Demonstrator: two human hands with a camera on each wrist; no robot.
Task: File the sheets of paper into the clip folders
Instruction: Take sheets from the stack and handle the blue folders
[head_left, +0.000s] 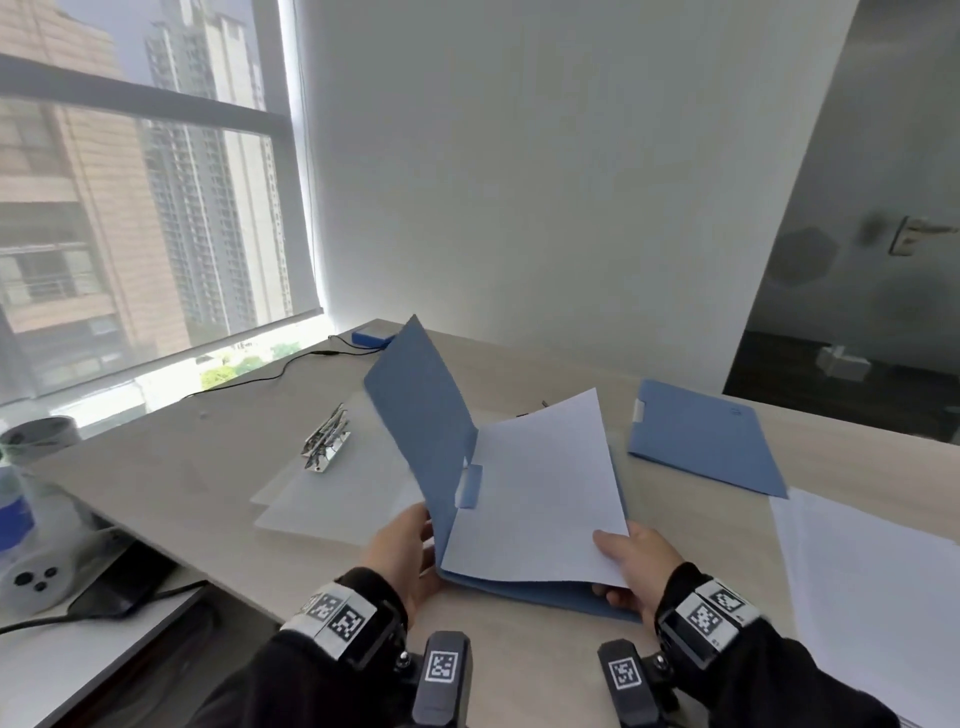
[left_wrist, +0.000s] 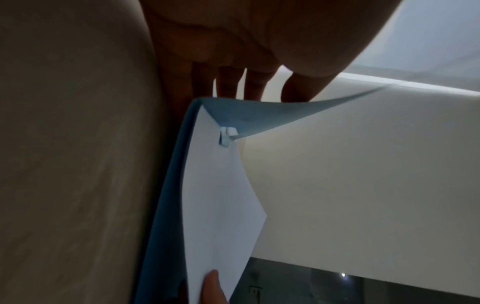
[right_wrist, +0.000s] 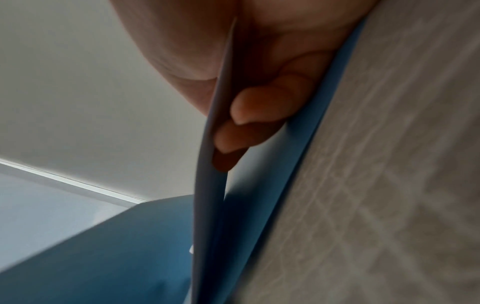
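Right grip (head_left: 631, 564) on sheet (head_left: 540, 493) over wood desk (head_left: 208, 483) by window (head_left: 156, 208)

The table (head_left: 208, 467) carries an open folder (head_left: 421, 415), a closed folder (head_left: 701, 447), sheets (head_left: 857, 597) and clipboards (head_left: 332, 493).

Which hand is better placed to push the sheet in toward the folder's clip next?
Right, probably. The right hand pinches the sheet at its near corner, thumb on top and fingers beneath. The left hand is behind the raised folder cover, propping it open.
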